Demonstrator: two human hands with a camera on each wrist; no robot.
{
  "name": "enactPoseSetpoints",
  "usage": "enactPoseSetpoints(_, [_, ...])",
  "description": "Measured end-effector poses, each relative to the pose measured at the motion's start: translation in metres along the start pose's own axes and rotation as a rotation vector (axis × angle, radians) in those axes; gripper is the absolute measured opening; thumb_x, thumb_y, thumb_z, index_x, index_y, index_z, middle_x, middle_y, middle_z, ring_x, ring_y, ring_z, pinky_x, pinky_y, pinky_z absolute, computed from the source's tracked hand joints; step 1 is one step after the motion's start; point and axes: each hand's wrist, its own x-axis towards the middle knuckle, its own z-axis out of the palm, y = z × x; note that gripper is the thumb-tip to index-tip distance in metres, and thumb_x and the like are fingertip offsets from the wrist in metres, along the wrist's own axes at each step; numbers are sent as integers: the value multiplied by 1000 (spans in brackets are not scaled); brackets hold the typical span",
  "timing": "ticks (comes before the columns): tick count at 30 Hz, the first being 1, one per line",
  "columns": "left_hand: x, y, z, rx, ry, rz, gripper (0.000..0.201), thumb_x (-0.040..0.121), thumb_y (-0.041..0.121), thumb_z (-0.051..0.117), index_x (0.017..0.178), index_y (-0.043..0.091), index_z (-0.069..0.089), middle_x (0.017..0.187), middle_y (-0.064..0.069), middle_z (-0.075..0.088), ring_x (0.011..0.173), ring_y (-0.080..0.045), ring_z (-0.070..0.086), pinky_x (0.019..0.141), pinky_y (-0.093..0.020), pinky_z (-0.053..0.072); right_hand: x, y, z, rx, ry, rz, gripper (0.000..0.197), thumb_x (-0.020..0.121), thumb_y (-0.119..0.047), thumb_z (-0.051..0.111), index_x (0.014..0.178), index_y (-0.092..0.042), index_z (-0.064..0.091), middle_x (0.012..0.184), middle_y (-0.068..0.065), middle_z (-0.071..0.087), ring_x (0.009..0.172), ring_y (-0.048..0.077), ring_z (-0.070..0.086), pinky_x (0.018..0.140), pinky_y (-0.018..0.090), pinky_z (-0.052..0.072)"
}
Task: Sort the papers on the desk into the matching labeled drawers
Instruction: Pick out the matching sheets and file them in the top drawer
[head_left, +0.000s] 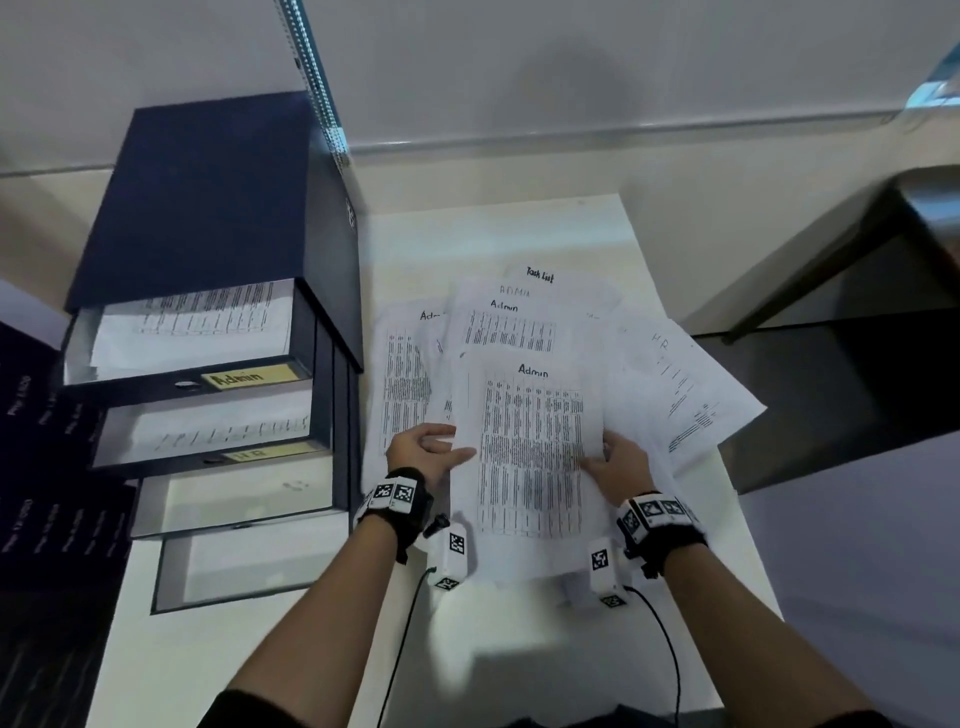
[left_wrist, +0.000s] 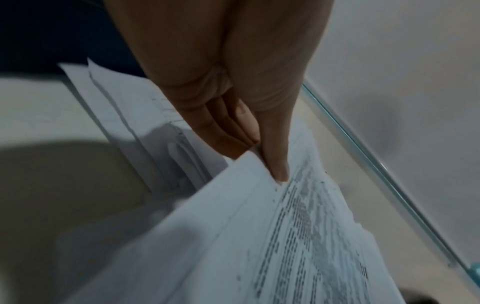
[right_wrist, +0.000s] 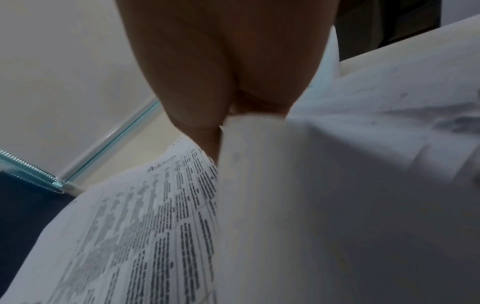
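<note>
I hold a printed sheet headed "Admin" (head_left: 530, 447) between both hands above the desk. My left hand (head_left: 431, 449) pinches its left edge, thumb on top and fingers beneath, as the left wrist view shows on the Admin sheet (left_wrist: 298, 236). My right hand (head_left: 615, 460) pinches the right edge, thumb on the print; in the right wrist view the Admin sheet (right_wrist: 161, 216) bends at my right hand (right_wrist: 221, 133). More papers (head_left: 498, 327) headed "Admin", "HR" and "Task List" lie fanned out behind. The dark drawer unit (head_left: 218, 208) stands at the left, its "Admin" drawer (head_left: 187, 338) pulled out with a sheet inside.
Below the Admin drawer, the "HR" drawer (head_left: 208, 436) and two lower drawers (head_left: 234, 535) also stand pulled out, stepped toward me. The white desk (head_left: 597, 223) ends at the right beside a dark bench (head_left: 857, 332). A dark box (head_left: 47, 467) sits at the far left.
</note>
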Motion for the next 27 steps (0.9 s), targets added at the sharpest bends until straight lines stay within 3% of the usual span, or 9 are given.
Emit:
enactPoseSetpoints(3, [2, -2, 7, -32, 55, -18, 36, 61, 15, 93, 89, 16, 71, 64, 4, 59, 67, -13, 62, 83, -32, 57, 4, 13, -14, -112, 100, 52, 33, 92, -16, 63, 123, -4, 64, 117, 15, 70, 107, 29, 64, 90, 28, 46])
enactPoseSetpoints(7, [9, -8, 13, 5, 159, -1, 38, 70, 18, 88, 103, 10, 71, 78, 2, 64, 74, -14, 61, 80, -27, 55, 8, 28, -36, -151, 225, 147, 37, 95, -13, 56, 130, 0, 58, 123, 22, 65, 115, 38, 60, 99, 41, 46])
enactPoseSetpoints(11, [12, -1, 23, 101, 103, -25, 64, 79, 42, 78, 128, 5, 61, 108, -4, 67, 107, -26, 63, 97, -34, 50, 11, 33, -45, -126, 201, 124, 28, 94, -10, 53, 120, -2, 61, 109, 19, 68, 104, 37, 62, 85, 36, 46])
enactPoseSetpoints(13, [9, 5, 33, 223, 7, -61, 95, 72, 60, 75, 144, 7, 45, 143, -11, 52, 134, -32, 46, 110, -44, 41, 11, 31, -40, -119, 149, 56, 15, 93, -10, 54, 102, -1, 62, 88, 15, 66, 89, 35, 64, 69, 30, 40])
enactPoseSetpoints(15, [6, 8, 45, 349, -52, -68, 107, 69, 57, 80, 151, 9, 31, 155, -11, 35, 142, -32, 34, 113, -48, 35, 9, 23, -33, -103, 104, 11, 14, 92, -9, 54, 95, 3, 60, 82, 16, 65, 81, 35, 63, 64, 32, 41])
enactPoseSetpoints(20, [0, 17, 56, 313, -104, 95, 59, 77, 33, 82, 127, 11, 60, 124, -6, 66, 117, -27, 60, 101, -45, 49, 3, -8, -25, 79, 45, -5, 8, 94, -12, 57, 101, -8, 57, 93, 0, 59, 81, 18, 57, 61, 16, 39])
enactPoseSetpoints(22, [-8, 34, 48, 243, -144, 147, 44, 84, 31, 76, 121, 12, 63, 117, -2, 69, 110, -22, 64, 99, -41, 49, 5, -18, -30, 193, 34, -26, 32, 90, -18, 66, 117, -8, 53, 106, -1, 59, 96, 19, 62, 71, 14, 44])
enactPoseSetpoints(25, [-28, 71, 28, 133, -228, 254, 30, 89, 30, 70, 115, 17, 65, 110, 5, 71, 105, -10, 66, 93, -31, 49, 9, -37, -40, 358, -1, -24, 92, 83, -32, 77, 151, -3, 22, 148, 8, 39, 139, 24, 36, 113, 37, 33])
enactPoseSetpoints(27, [-38, 93, 8, 90, -241, 322, 23, 92, 30, 67, 113, 24, 64, 109, 10, 70, 103, 0, 64, 92, -27, 49, 9, -55, -50, 469, -24, -60, 99, 79, -41, 79, 153, -8, 21, 157, 8, 32, 145, 25, 29, 119, 45, 26])
